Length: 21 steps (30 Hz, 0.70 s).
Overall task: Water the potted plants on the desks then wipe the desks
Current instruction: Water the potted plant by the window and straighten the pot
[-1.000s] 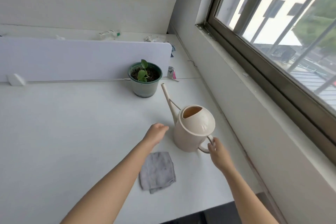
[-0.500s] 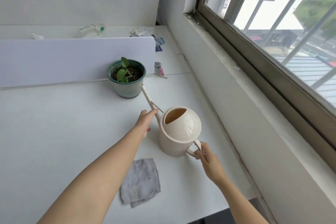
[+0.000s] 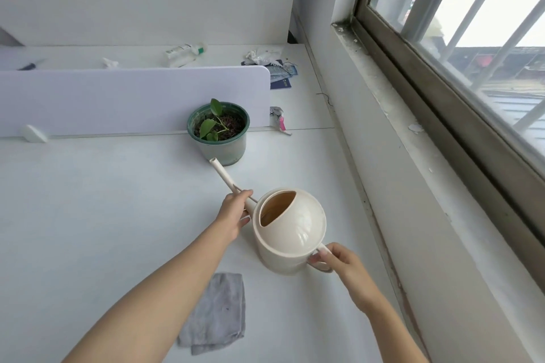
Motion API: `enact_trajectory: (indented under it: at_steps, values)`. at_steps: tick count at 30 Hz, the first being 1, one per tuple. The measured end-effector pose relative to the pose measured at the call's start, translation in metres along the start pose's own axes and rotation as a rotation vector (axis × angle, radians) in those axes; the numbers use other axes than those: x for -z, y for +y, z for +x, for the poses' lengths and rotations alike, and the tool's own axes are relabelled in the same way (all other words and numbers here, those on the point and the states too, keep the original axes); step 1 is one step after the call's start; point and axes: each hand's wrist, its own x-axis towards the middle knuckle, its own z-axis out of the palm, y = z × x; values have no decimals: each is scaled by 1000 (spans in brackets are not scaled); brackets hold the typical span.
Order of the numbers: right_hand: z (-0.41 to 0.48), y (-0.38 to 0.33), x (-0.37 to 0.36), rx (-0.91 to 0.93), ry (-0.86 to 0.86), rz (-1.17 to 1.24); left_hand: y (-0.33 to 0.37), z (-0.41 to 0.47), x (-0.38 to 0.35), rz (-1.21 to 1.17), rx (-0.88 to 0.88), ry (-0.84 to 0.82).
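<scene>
Can (image 3: 290,230) part full, likely heavy, sloshy. Right hand (image 3: 339,262) grips handle; left hand (image 3: 234,214) holds spout base, steadying.

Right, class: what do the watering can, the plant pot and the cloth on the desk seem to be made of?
Watering can: probably plastic, cream, glossy; a window highlight shows on its dome. Plant pot: likely thin plastic, green, dull and scuffed pale. Cloth: soft fabric, grey, matte, folded with creases.
</scene>
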Motion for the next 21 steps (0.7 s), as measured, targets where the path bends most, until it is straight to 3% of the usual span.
enact_trajectory:
  at_steps: [6, 11, 14, 21]
  values:
    - [2, -21, 2, 14, -34, 104, 2, -1, 1, -72, -6, 10]
    - [-11, -54, 4, 97, -76, 163, 19, -1, -4, -8, -116, -72]
    - [-16, -74, 4, 163, -33, 153, 36, 1, -9, -40, -181, -161]
    - [-10, -108, 0, 279, 82, 136, 59, 8, -14, -139, -138, -289]
